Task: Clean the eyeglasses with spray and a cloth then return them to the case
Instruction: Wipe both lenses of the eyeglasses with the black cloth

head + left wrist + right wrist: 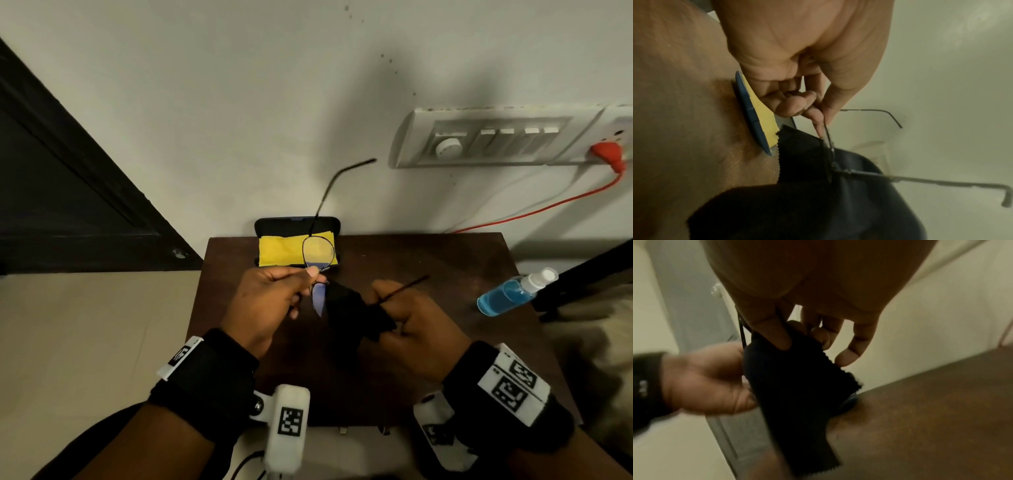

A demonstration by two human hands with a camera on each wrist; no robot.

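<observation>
Thin-framed eyeglasses (318, 255) hang above the brown table (428, 260), temples unfolded. My left hand (274, 294) pinches the frame near the bridge (825, 129) between thumb and fingertips. My right hand (407, 322) grips a black cloth (356, 315) wrapped over the nearer lens, thumb pressing on it (777, 340). One temple (407, 289) sticks out over the right hand. The open black case (298, 226) lies at the table's far edge with a yellow cloth (277, 251) inside. A spray bottle (510, 293) of blue liquid lies on its side at the right.
A wall switchboard (496, 140) with a red plug (608, 152) and red cable sits at the upper right. A dark door (61, 192) stands to the left. Pale floor lies left of the small table.
</observation>
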